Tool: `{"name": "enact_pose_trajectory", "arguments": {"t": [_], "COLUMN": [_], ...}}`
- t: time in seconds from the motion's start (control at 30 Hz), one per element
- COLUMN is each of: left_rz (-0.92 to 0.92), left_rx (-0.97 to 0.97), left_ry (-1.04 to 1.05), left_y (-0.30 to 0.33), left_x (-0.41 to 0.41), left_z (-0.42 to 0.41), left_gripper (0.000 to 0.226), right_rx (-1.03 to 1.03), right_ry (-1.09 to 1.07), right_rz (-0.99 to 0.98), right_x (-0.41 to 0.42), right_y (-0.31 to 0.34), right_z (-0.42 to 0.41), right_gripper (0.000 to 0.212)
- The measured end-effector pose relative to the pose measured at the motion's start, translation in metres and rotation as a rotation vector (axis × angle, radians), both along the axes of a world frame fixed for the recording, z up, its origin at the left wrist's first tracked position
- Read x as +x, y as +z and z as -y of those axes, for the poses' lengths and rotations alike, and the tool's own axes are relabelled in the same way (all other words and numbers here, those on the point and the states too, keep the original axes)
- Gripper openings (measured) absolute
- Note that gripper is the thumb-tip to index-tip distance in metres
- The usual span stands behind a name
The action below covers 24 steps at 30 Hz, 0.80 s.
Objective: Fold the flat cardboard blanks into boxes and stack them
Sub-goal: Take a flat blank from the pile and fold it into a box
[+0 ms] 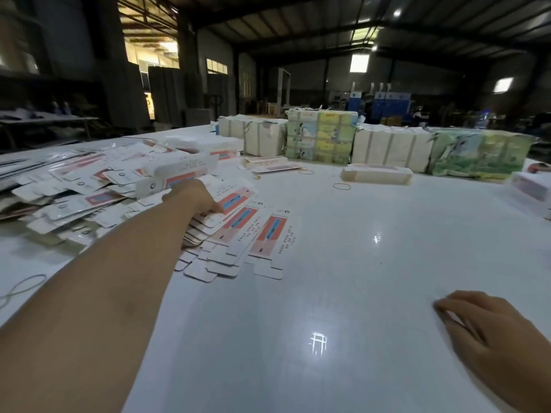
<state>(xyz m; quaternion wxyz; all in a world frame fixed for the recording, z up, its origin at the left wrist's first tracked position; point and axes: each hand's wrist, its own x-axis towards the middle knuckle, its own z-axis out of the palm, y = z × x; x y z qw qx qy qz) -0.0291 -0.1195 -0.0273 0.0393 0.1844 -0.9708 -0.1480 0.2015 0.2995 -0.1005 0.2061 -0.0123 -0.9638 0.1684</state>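
Observation:
A fanned stack of flat white cardboard blanks with red and blue print lies left of centre on the white table. My left hand reaches out over this stack, thumb and fingers pinching the top blank at its upper part. A big loose heap of folded boxes and blanks spreads behind and to the left of it. My right hand rests near the front right of the table, fingers relaxed and spread, holding nothing.
Wrapped bundles in white and green stand in a row along the far edge. A folded box and another lie before them, with rubber bands nearby. A looped band lies at the left edge.

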Motion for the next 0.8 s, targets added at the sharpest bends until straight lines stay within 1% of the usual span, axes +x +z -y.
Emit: {"name": "enact_pose_trajectory", "arguments": {"t": [0.07, 0.13, 0.17, 0.2, 0.23, 0.27, 0.3, 0.4, 0.43, 0.47, 0.5, 0.53, 0.57, 0.63, 0.67, 0.7, 0.77, 0.8], "left_rz": [-0.05, -0.168, -0.247, -0.33, -0.399, -0.438, -0.448, -0.432, -0.387, -0.328, -0.266, -0.203, -0.145, -0.062, -0.041, -0.024, 0.042, 0.078], "left_rx": [0.005, -0.103, -0.158, -0.169, -0.103, 0.029, 0.199, 0.763, 0.909, 1.014, 1.075, 1.103, 1.123, 1.183, 1.196, 1.19, 1.14, 1.102], "left_ry": [0.022, 0.072, 0.07, 0.038, -0.017, -0.09, -0.164, -0.33, -0.382, -0.435, -0.49, -0.536, -0.567, -0.601, -0.621, -0.647, -0.694, -0.712], "left_y": [0.0, -0.003, -0.003, -0.003, 0.001, 0.005, 0.01, 0.021, 0.021, 0.019, 0.015, 0.009, 0.002, -0.012, -0.019, -0.026, -0.034, -0.035], "left_x": [0.0, 0.006, 0.009, 0.011, 0.015, 0.018, 0.023, 0.055, 0.069, 0.083, 0.095, 0.106, 0.116, 0.133, 0.138, 0.143, 0.15, 0.154], "left_z": [-0.001, -0.011, -0.018, -0.024, -0.03, -0.037, -0.046, -0.084, -0.1, -0.114, -0.128, -0.141, -0.154, -0.173, -0.178, -0.182, -0.184, -0.182], "left_gripper": [0.07, 0.062, 0.055, 0.042, 0.028, 0.017, 0.011, 0.007, 0.007, 0.007, 0.007, 0.008, 0.008, 0.009, 0.009, 0.01, 0.015, 0.016], "right_rx": [0.002, 0.016, 0.026, 0.04, 0.052, 0.06, 0.064, 0.089, 0.098, 0.097, 0.072, -0.017, -0.228, -0.873, -1.152, -1.352, -1.624, -1.692], "right_ry": [0.009, 0.012, 0.016, 0.025, 0.034, 0.036, 0.034, 0.043, 0.042, 0.054, 0.06, 0.063, 0.043, 0.002, -0.022, -0.03, 0.049, 0.147], "right_rz": [0.002, 0.02, 0.03, 0.04, 0.05, 0.062, 0.07, 0.107, 0.119, 0.13, 0.129, 0.124, 0.116, 0.06, 0.021, -0.005, -0.007, 0.02], "right_x": [0.002, 0.004, 0.005, 0.006, 0.007, 0.007, 0.008, 0.007, 0.006, 0.003, 0.001, 0.001, 0.001, 0.005, 0.007, 0.01, 0.017, 0.022], "right_y": [0.004, 0.007, 0.008, 0.009, 0.01, 0.011, 0.011, 0.01, 0.01, 0.008, 0.008, 0.009, 0.01, 0.019, 0.024, 0.029, 0.039, 0.042], "right_z": [0.002, 0.002, 0.001, 0.001, 0.001, 0.0, 0.0, -0.001, -0.004, -0.004, -0.006, -0.006, -0.007, -0.009, -0.01, -0.014, -0.022, -0.024], "right_gripper": [0.02, 0.019, 0.019, 0.02, 0.022, 0.023, 0.024, 0.026, 0.027, 0.027, 0.026, 0.024, 0.022, 0.02, 0.024, 0.028, 0.044, 0.049]}}
